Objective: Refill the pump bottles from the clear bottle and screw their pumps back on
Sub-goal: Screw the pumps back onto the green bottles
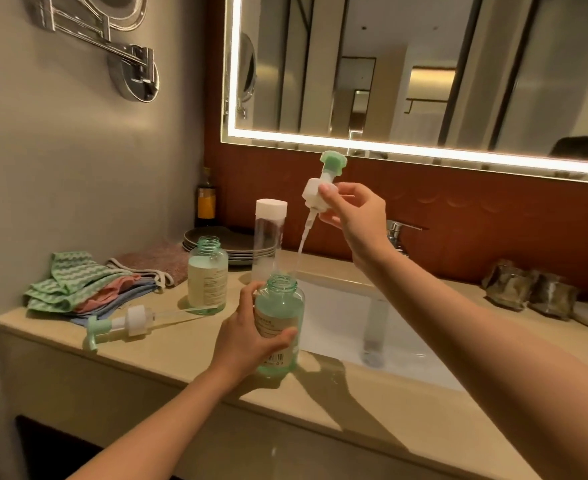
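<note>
My left hand (247,336) grips a green pump bottle (279,317) standing open-necked on the counter by the sink. My right hand (353,211) holds a white-and-green pump (323,183) up in the air, its thin tube (304,237) hanging down towards the bottle's mouth. A second green bottle (207,275), also without a pump, stands further left. Its pump (126,322) lies flat on the counter in front of it. The tall clear bottle (269,233) with a white cap stands behind, upright.
Folded cloths (88,287) lie at the left of the beige counter (167,355). Stacked dark plates (233,245) and a dark bottle (206,199) sit at the back. The white sink (354,327) and tap (398,233) are right of the bottles. Wrapped glasses (528,289) stand far right.
</note>
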The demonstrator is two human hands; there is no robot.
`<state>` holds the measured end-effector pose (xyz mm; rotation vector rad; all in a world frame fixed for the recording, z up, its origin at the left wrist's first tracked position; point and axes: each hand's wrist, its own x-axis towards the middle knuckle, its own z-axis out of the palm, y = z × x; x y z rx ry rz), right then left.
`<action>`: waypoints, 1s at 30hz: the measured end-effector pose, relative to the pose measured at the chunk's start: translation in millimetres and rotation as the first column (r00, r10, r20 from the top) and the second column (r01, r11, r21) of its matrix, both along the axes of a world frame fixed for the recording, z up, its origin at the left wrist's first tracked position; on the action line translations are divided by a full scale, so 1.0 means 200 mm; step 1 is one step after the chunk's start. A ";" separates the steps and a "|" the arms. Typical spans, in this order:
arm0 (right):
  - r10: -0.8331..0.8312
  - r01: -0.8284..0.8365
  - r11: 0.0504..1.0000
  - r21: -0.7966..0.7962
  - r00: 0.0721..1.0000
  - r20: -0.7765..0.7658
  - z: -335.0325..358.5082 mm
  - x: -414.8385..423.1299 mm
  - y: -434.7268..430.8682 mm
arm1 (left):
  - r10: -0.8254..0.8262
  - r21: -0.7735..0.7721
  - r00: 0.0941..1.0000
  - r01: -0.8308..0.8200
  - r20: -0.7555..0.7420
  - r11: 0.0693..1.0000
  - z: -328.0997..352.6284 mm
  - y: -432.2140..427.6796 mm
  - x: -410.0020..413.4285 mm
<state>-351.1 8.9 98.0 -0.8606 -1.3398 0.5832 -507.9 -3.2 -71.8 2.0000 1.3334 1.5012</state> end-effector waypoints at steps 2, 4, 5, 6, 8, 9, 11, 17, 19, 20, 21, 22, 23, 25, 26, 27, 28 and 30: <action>-0.014 0.016 0.999 0.035 0.999 -0.039 0.00 0.02 -0.02 | 0.003 0.006 1.000 -0.003 0.008 1.000 0.00 0.00 0.01; -0.026 0.028 0.999 0.046 0.999 -0.040 -0.01 0.03 -0.03 | 0.010 0.008 1.000 -0.010 0.011 1.000 -0.01 0.00 0.01; -0.029 0.030 0.998 0.046 0.999 -0.026 -0.02 0.02 -0.03 | 0.011 0.004 1.000 -0.011 0.011 1.000 -0.01 0.01 0.01; -0.029 0.030 0.998 0.049 0.999 -0.019 -0.04 0.01 -0.03 | 0.009 -0.001 1.000 -0.009 0.014 1.000 -0.02 0.01 0.01; -0.027 0.029 0.998 0.062 0.999 -0.037 -0.07 -0.02 -0.03 | 0.005 -0.016 1.000 -0.005 0.024 1.000 -0.02 0.01 0.01; -0.026 0.029 0.997 0.069 0.998 -0.049 -0.08 -0.03 -0.03 | 0.007 -0.017 1.000 -0.006 0.024 1.000 -0.03 0.02 0.01; -0.022 0.023 0.998 0.059 1.000 -0.010 -0.11 -0.05 -0.04 | 0.011 -0.013 1.000 -0.010 0.023 1.000 -0.03 0.02 0.01; 0.001 -0.004 1.000 0.012 0.980 0.200 -0.32 -0.09 -0.08 | 0.000 -0.032 1.000 0.001 0.024 1.000 -0.03 0.02 0.00; 0.016 -0.019 1.000 0.008 0.968 0.249 -0.38 -0.09 -0.10 | -0.013 -0.034 1.000 0.014 0.024 0.999 -0.03 0.02 0.00; 0.018 -0.020 1.000 0.006 0.966 0.259 -0.40 -0.09 -0.11 | -0.015 -0.035 1.000 0.015 0.024 0.999 -0.03 0.02 0.00; 0.016 -0.018 1.000 0.006 0.966 0.258 -0.41 -0.09 -0.11 | -0.015 -0.035 1.000 0.016 0.027 0.999 -0.03 0.02 0.00; 0.017 -0.020 1.000 0.009 0.968 0.249 -0.41 -0.09 -0.11 | -0.015 -0.036 0.999 0.016 0.031 0.999 -0.03 0.02 0.00; 0.022 -0.025 1.000 0.011 0.970 0.242 -0.41 -0.09 -0.12 | -0.016 -0.036 0.999 0.017 0.034 0.999 -0.03 0.02 0.00; 0.029 -0.035 0.999 0.018 0.967 0.253 -0.40 -0.09 -0.12 | -0.015 -0.033 0.999 0.016 0.035 0.999 -0.03 0.02 0.00; 0.033 -0.041 0.999 0.022 0.964 0.266 -0.40 -0.09 -0.13 | -0.014 -0.028 0.999 0.015 0.035 0.999 -0.03 0.02 0.00; 0.040 -0.048 0.999 0.024 0.961 0.275 -0.40 -0.08 -0.13 | -0.012 -0.025 0.999 0.013 0.034 1.000 -0.03 0.02 0.00; 0.047 -0.056 0.998 0.024 0.958 0.282 -0.41 -0.08 -0.13 | -0.009 -0.023 0.999 0.010 0.031 1.000 -0.03 0.02 0.00; 0.056 -0.064 0.998 0.016 0.952 0.301 -0.41 -0.08 -0.13 | -0.003 -0.023 0.999 0.004 0.031 1.000 -0.02 0.02 0.00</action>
